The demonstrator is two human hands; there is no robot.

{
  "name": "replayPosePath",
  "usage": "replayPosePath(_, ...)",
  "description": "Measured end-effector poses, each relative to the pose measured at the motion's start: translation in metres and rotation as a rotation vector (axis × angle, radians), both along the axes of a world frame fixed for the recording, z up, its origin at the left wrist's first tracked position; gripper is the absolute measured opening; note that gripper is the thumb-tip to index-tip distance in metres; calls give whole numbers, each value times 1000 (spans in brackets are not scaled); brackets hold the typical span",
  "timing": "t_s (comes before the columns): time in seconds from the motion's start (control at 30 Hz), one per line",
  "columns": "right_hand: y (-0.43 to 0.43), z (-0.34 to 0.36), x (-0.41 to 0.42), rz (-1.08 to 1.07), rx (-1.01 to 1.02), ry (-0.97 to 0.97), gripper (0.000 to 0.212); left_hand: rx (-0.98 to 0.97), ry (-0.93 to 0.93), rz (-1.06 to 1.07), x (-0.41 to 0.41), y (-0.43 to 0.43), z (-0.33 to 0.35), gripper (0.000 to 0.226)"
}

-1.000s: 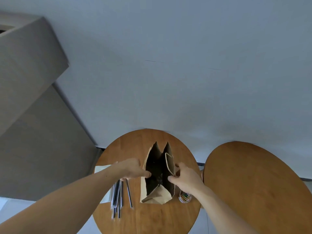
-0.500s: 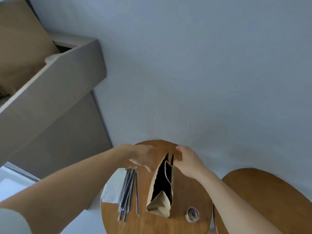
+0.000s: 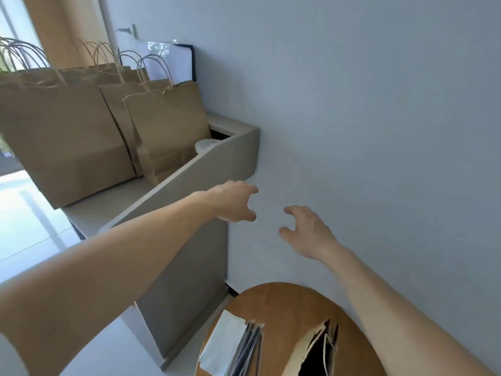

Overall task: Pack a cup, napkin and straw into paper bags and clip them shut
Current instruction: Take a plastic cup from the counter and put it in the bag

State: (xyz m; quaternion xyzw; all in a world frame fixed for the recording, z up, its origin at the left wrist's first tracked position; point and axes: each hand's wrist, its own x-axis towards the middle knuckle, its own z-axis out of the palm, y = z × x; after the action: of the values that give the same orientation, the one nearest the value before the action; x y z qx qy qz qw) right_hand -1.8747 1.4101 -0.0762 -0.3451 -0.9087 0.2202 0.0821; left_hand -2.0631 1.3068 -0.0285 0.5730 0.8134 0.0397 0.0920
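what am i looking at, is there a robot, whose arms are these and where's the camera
No machine: these are a person's two bare arms, filmed by a wide camera worn on their head, looking forward and down. The left hand and right hand are raised in front of the wall, fingers loosely spread, holding nothing. Below, a round wooden table carries an open paper bag, a white napkin and dark straws. On the grey counter at left stand larger handled bags.

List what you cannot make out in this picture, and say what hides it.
Head view:
1. Paper bag: contents lost in shadow; base cut by the bottom edge.
2. Straws: lower ends cut by the bottom edge.
3. White round object: mostly hidden behind the ledge wall.
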Motion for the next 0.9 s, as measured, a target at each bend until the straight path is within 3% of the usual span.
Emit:
replayPosePath(0.23, -4, 83, -112, 57, 132, 68, 58, 177, 89, 43, -95, -28, 66, 70)
replayPosePath(0.43, -2, 118, -223, 104, 211, 27, 59, 160, 102, 43, -175, -48, 88, 58)
replayPosePath(0.63, 22, 116, -310, 91, 238, -181, 62, 139, 33, -43, -218, -37, 82, 59)
replayPosePath(0.9, 45, 95, -358, 99, 152, -425, 86, 115, 9, -120, -240, -23, 65, 57)
